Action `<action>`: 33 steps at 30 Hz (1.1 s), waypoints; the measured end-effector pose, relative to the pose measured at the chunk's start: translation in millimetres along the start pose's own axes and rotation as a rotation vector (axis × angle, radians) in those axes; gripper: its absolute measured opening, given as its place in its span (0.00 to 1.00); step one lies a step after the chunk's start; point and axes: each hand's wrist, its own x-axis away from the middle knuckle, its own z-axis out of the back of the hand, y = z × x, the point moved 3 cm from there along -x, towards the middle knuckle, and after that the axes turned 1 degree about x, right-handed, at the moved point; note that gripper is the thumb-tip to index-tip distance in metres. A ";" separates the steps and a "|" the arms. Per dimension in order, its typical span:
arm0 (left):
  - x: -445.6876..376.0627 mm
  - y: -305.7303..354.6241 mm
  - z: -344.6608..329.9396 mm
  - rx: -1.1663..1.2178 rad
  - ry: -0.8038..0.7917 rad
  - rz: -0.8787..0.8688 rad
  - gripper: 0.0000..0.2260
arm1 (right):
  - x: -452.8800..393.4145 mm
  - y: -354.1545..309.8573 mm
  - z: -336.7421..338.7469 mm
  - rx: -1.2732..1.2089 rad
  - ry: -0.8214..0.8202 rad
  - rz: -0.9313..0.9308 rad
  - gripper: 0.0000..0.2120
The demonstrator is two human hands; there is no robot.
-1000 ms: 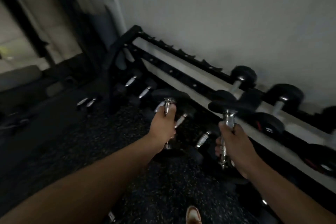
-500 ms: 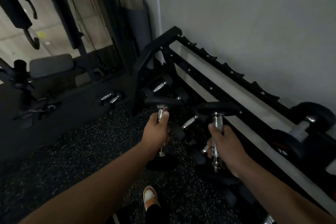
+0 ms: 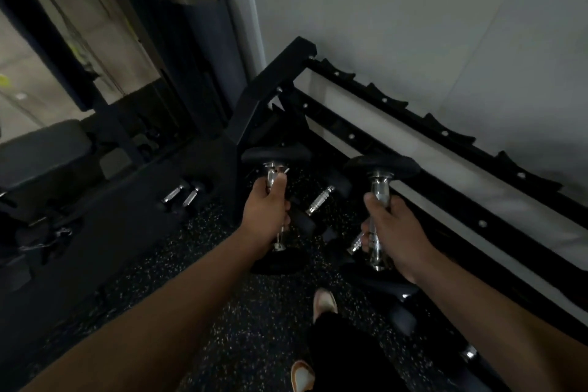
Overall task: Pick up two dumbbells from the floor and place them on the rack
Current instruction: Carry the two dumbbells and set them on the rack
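Observation:
My left hand (image 3: 265, 212) grips the chrome handle of a black dumbbell (image 3: 276, 154), held upright with one head up and the other near the floor. My right hand (image 3: 393, 229) grips a second, larger black dumbbell (image 3: 381, 166) the same way. Both hang in front of the left end of the black tiered rack (image 3: 410, 111), which runs along the white wall toward the right. The rack's upper rail with its saddles is bare in this stretch.
Other dumbbells (image 3: 319, 200) lie on the lower tier and on the speckled rubber floor (image 3: 241, 321), and a pair (image 3: 181, 194) sits left of the rack's upright. A dark bench (image 3: 44, 149) and machine frame stand at the left. My shoes (image 3: 324, 302) are below.
The view has shifted left along the rack, so the racked dumbbells at the right have left the frame. Both hands keep their dumbbells upright and sit nearer the rack's left end.

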 end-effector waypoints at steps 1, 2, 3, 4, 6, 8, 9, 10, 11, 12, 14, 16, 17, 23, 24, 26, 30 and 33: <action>-18.9 4.7 -1.4 0.004 -0.014 0.007 0.14 | -15.5 -4.5 -5.4 -0.002 0.018 -0.004 0.17; -39.2 9.8 -3.2 0.005 -0.028 0.011 0.14 | -32.5 -9.3 -10.0 -0.007 0.038 -0.008 0.17; -59.4 15.7 -5.8 0.000 -0.042 0.007 0.15 | -49.9 -14.7 -14.6 -0.014 0.053 -0.006 0.17; -78.7 21.6 -8.3 -0.008 -0.054 -0.001 0.15 | -67.1 -20.8 -19.6 -0.024 0.059 -0.002 0.17; -121.3 32.5 -15.2 -0.038 -0.078 -0.006 0.15 | -104.0 -33.8 -28.9 -0.040 0.077 -0.002 0.17; -153.2 40.9 -20.1 -0.058 -0.089 0.002 0.15 | -129.0 -45.0 -35.8 -0.063 0.109 -0.012 0.16; -174.0 46.9 -24.6 -0.056 -0.108 0.006 0.15 | -145.8 -51.3 -37.7 -0.077 0.129 -0.013 0.15; -195.4 53.2 -29.6 -0.047 -0.122 0.004 0.14 | -162.8 -59.3 -39.3 -0.082 0.143 -0.009 0.15; -215.2 59.5 -34.6 -0.046 -0.128 -0.001 0.14 | -178.2 -67.8 -40.3 -0.073 0.152 -0.005 0.15; -232.3 65.1 -38.9 -0.056 -0.132 -0.002 0.14 | -190.9 -75.8 -41.3 -0.056 0.161 -0.008 0.14; -262.1 77.0 -47.7 -0.060 -0.164 0.002 0.14 | -213.7 -88.0 -43.2 -0.030 0.190 -0.018 0.15; -291.1 84.7 -55.9 -0.070 -0.204 0.002 0.14 | -236.9 -94.4 -45.3 -0.006 0.233 -0.037 0.15; -306.6 87.7 -59.9 -0.077 -0.228 0.002 0.13 | -248.3 -97.3 -47.4 -0.010 0.256 -0.048 0.15; -407.1 89.6 -93.7 -0.184 -0.384 0.054 0.15 | -313.5 -100.2 -58.7 -0.105 0.377 -0.112 0.14; -425.2 88.2 -99.8 -0.200 -0.421 0.063 0.16 | -324.1 -98.8 -60.9 -0.127 0.398 -0.121 0.14; -457.4 84.8 -112.7 -0.233 -0.485 0.084 0.15 | -341.6 -94.5 -62.4 -0.161 0.472 -0.147 0.15; -506.7 82.1 -133.6 -0.282 -0.561 0.113 0.12 | -370.0 -91.5 -66.3 -0.176 0.570 -0.218 0.14; -534.6 79.0 -151.0 -0.275 -0.601 0.135 0.13 | -386.9 -91.8 -67.3 -0.184 0.633 -0.270 0.14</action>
